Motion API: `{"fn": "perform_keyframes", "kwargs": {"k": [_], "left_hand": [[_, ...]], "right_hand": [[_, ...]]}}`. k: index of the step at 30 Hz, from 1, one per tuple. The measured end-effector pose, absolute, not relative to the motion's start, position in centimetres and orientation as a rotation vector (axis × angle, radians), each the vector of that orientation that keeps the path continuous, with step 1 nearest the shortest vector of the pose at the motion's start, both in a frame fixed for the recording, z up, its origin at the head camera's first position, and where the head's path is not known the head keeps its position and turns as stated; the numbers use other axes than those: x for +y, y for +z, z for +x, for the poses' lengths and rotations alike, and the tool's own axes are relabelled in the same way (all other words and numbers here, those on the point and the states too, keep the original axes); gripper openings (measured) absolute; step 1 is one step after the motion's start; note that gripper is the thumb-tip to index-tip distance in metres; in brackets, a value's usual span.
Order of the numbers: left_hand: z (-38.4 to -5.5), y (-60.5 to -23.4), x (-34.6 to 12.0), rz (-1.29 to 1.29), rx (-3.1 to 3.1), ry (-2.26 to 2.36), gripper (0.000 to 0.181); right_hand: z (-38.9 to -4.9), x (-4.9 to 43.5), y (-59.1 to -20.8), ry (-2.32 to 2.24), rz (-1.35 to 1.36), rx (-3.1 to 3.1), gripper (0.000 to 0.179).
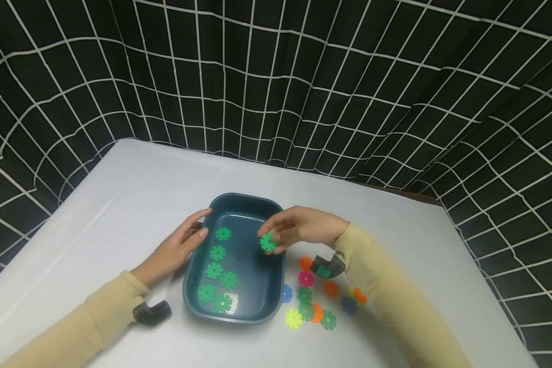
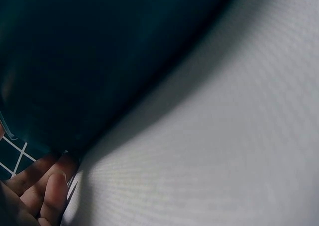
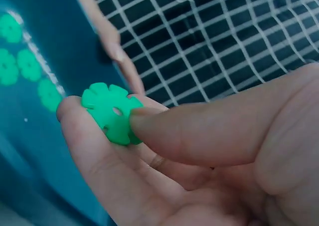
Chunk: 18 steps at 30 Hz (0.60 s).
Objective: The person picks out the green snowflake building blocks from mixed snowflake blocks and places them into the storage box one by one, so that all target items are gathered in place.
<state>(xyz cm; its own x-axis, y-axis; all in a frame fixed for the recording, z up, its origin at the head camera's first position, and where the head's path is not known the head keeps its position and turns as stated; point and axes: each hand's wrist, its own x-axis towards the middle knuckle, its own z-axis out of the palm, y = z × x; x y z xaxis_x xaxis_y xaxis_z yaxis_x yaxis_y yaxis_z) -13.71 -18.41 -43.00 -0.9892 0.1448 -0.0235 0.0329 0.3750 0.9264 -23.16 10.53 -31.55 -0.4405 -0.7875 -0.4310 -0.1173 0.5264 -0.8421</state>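
My right hand point(image 1: 305, 226) pinches a green notched plastic disc point(image 3: 102, 109) between thumb and fingers, above the right side of a dark teal tub point(image 1: 253, 273). The right wrist view shows the disc's round centre hole. On the tub's left rim, my left hand point(image 1: 179, 248) holds the edge, its thumb and forefinger at the rim. The left wrist view shows its other fingers point(image 2: 54, 191) bent against the tub's outer side. Several green discs point(image 1: 214, 270) lie flat along the left half of the tub's floor.
Loose discs in orange, pink, blue, green and yellow point(image 1: 294, 318) lie on the white-covered table point(image 1: 165, 174) right of the tub, some overlapping. Some lie near my right sleeve point(image 1: 382, 271). Black curtain with a white grid point(image 1: 267, 87) surrounds the table's back and sides.
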Motion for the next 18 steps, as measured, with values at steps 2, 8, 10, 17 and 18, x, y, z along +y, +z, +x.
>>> {"fn": "perform_keyframes", "kwargs": {"k": [2,8,10,17,18], "left_hand": [[-13.7,-43.0,-18.4,0.171,2.52,1.701,0.05],[-13.8,-43.2,-18.4,0.178,2.483,1.721,0.051],[-13.7,-43.2,-18.4,0.163,2.48,1.713,0.051],[-13.8,-43.3,-18.6,0.161,2.494,1.712,0.05],[-13.8,-43.3,-18.6,0.163,2.497,1.714,0.05]], "right_hand": [[-23.0,9.2,-31.9,-0.923,-0.78,1.873,0.029],[-22.1,5.6,-32.9,-0.804,-0.824,1.881,0.026],[-21.8,4.6,-33.4,-0.753,-0.868,1.892,0.025],[-21.1,2.4,-34.8,-0.538,-1.009,2.047,0.023],[-21.1,2.2,-34.9,-0.527,-1.008,2.063,0.022]]}}
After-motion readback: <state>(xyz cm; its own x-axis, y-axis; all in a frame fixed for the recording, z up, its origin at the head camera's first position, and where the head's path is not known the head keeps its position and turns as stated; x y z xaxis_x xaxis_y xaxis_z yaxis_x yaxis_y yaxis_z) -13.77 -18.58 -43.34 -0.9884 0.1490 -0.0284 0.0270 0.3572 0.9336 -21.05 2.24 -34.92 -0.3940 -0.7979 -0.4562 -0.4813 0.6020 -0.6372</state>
